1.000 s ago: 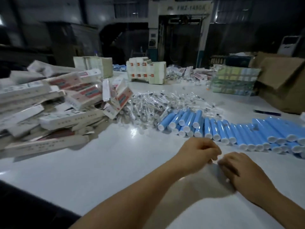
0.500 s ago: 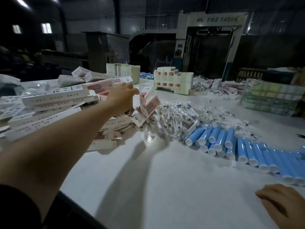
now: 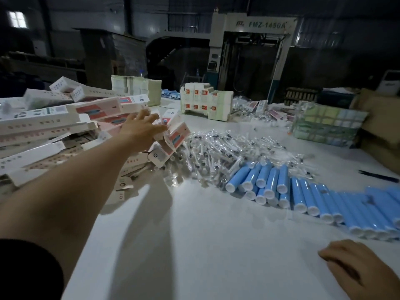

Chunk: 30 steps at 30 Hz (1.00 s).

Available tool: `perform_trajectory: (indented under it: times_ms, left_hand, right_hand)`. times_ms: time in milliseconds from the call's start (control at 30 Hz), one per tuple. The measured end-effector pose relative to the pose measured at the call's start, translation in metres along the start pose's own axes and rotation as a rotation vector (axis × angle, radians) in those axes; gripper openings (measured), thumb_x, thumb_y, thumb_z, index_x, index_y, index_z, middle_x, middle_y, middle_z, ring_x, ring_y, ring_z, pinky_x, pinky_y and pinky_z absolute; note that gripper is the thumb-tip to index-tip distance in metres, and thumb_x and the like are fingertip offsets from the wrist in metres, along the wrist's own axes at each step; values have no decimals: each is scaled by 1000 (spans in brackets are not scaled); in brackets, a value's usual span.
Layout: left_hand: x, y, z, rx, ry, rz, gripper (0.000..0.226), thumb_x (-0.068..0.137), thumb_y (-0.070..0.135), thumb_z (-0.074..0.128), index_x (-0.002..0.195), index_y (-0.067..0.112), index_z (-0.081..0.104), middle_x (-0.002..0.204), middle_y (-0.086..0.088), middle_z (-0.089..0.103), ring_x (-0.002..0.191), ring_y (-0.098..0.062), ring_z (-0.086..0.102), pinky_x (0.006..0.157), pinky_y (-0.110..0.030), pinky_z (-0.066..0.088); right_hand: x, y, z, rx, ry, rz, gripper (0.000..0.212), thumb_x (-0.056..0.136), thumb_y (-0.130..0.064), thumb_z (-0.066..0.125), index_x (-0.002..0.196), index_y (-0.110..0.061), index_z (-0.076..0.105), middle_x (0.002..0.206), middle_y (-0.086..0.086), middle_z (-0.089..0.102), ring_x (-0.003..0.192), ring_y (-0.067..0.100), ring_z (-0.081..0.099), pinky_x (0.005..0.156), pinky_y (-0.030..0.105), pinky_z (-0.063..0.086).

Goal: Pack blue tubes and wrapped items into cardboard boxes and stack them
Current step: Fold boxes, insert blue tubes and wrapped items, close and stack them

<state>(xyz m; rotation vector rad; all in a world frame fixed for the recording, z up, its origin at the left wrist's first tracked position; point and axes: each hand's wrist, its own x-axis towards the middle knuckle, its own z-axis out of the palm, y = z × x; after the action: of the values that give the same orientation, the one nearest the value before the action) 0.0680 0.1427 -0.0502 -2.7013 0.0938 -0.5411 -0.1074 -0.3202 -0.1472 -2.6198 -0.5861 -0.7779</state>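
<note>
One legible marking is showing: the pale header of the large machine (image 3: pixel 255 24) at the back of the hall is bearing the dark lettering "FMZ-1450A", with a small logo just to its left too blurred to read. Print on the cardboard boxes (image 3: pixel 95 109) is appearing only as unreadable specks.

Right hand (image 3: pixel 359 269) cut off by the bottom edge, row of blue tubes (image 3: pixel 337 204) running past the right edge, left hand's fingertips (image 3: pixel 161 128) blurred against a tilted box (image 3: pixel 176 139), box pile (image 3: pixel 43 131) cut at the left edge, box print too small to read
</note>
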Motion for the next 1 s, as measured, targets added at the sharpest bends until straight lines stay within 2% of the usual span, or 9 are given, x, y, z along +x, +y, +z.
perform_trajectory:
  times_ms: [100, 300, 400, 500, 600, 700, 867, 933, 1000]
  left_hand:
    - [4, 9, -21, -136, 81, 39, 50, 94, 29, 54, 140, 39, 38, 150, 2, 34, 138, -29, 21, 107, -50, 29]
    - [-4, 75, -104, -689, 257, 138, 28, 95, 15, 51, 122, 21, 51, 123, -9, 54, 118, -28, 43, 91, -45, 42]
    - [-28, 128, -142, -1014, 4, 315, 31, 98, 17, 46, 98, 48, 49, 93, 16, 55, 83, -6, 57, 62, -19, 44]
    - [-60, 179, -158, -1187, -269, 489, 50, 99, 24, 45, 104, 73, 39, 83, 12, 66, 73, -5, 68, 49, -17, 51]
    - [-78, 229, -146, -1209, -475, 627, 38, 101, 31, 40, 128, 58, 38, 90, 14, 69, 73, -4, 67, 63, -19, 55]
    - [-89, 273, -130, -1106, -577, 612, 37, 101, 35, 40, 138, 40, 41, 113, 9, 66, 88, -1, 64, 78, -16, 51]
    - [-94, 299, -120, -1103, -579, 618, 30, 100, 43, 39, 129, 47, 46, 100, 14, 65, 77, 4, 62, 65, -13, 45]
    - [-95, 300, -120, -1028, -522, 636, 43, 92, 57, 45, 134, 47, 42, 118, 14, 61, 93, 3, 59, 75, -16, 44]
    - [-98, 303, -119, -871, -457, 619, 80, 77, 72, 54, 146, 42, 25, 138, 12, 50, 111, -7, 54, 86, -23, 42]
  right_hand:
    - [-6, 17, 5, -86, -77, 96, 41, 60, 7, 83, 71, -29, 69, 82, -20, 55, 74, 2, 51, 74, 0, 34]
    - [-11, 13, -5, 75, -189, 197, 29, 86, -10, 66, 83, -39, 62, 86, -23, 56, 94, -5, 48, 77, 6, 35]
    - [-11, 15, -7, 199, -208, 331, 20, 92, -16, 58, 82, -30, 67, 88, -17, 61, 90, -4, 52, 75, 8, 37]
    - [-9, 19, -12, 640, -31, 600, 27, 98, -12, 48, 84, -15, 72, 77, -6, 69, 72, 7, 60, 64, 12, 46]
    - [-7, 20, -22, 962, 11, 733, 44, 103, -24, 34, 86, -8, 72, 69, 6, 72, 57, 12, 58, 56, 18, 45]
    - [-8, 24, -27, 1138, -35, 733, 54, 100, -38, 33, 80, -13, 77, 78, 16, 72, 65, 19, 66, 62, 28, 50]
    - [-10, 30, -30, 1132, -36, 703, 25, 91, -15, 53, 83, -19, 76, 92, 14, 72, 86, 24, 70, 65, 27, 55]
    - [-9, 31, -28, 1064, -15, 705, 23, 89, -3, 54, 91, -15, 74, 95, 11, 72, 87, 21, 70, 65, 26, 54]
    - [-8, 32, -26, 1056, 4, 733, 24, 90, -2, 53, 95, -13, 73, 97, 10, 72, 89, 20, 70, 65, 28, 54]
